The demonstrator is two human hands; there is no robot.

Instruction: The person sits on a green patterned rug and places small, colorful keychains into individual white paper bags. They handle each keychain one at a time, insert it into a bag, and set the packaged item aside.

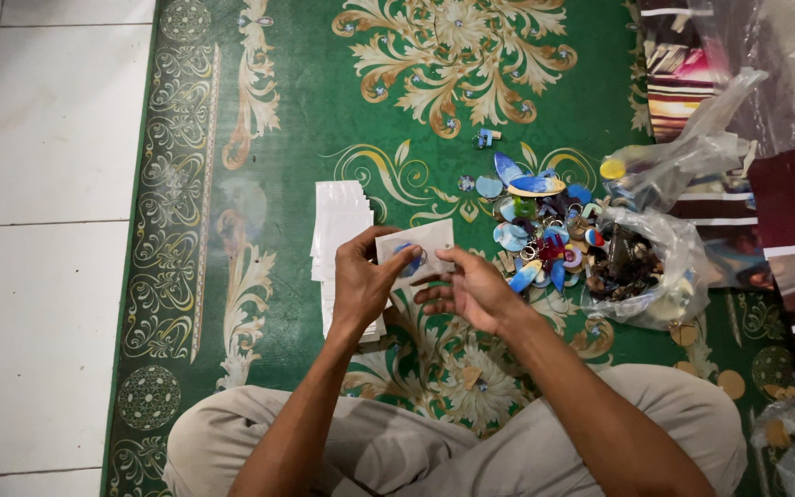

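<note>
My left hand point(365, 281) and my right hand point(471, 290) together hold a small clear plastic pouch point(423, 241) with a blue piece inside it. The left thumb presses on the pouch's front; the right fingers pinch its lower right edge. Just left of my hands lies a stack of empty white pouches point(338, 225) on the green patterned carpet point(278, 110). To the right lies a heap of colourful keychains and charms point(535, 225), mostly blue, with metal rings.
Clear plastic bags point(669, 267) holding more trinkets sit right of the heap, another bag point(683, 152) behind them. Striped dark fabric point(784, 212) lies along the right edge. White floor tiles point(39, 184) border the carpet on the left. My crossed legs fill the bottom.
</note>
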